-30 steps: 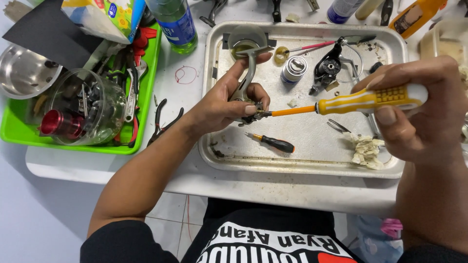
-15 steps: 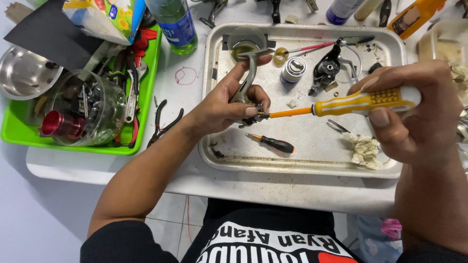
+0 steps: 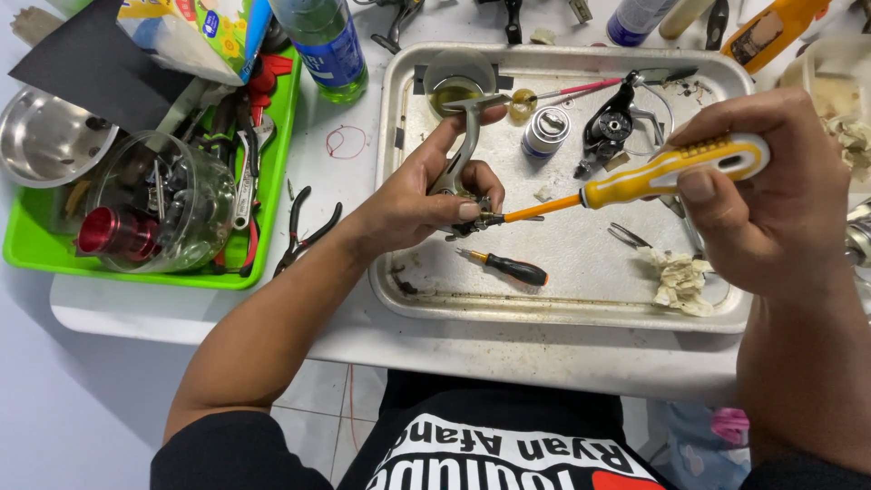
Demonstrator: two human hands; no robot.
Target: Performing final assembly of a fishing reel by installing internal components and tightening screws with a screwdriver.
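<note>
My left hand (image 3: 413,195) grips a grey metal fishing-reel body (image 3: 461,150) over the steel tray (image 3: 562,304), thumb and fingers pinching its lower end. In my right hand (image 3: 771,200) is a screwdriver with a yellow handle (image 3: 671,170). Its orange shaft runs left, and the tip meets the reel part right at my left fingertips. Under the shaft, on the tray floor, lies a small black-handled screwdriver (image 3: 513,268).
The tray also holds a small cup of yellowish liquid (image 3: 456,80), a silver spool (image 3: 545,132), a black reel part (image 3: 612,122), tweezers and a crumpled tissue (image 3: 680,279). Black pliers (image 3: 304,231) lie left of it. A green tray (image 3: 136,272) holds tools and a clear bowl.
Both hands stay in place with only slight shifts. The screwdriver tip remains at the reel part.
</note>
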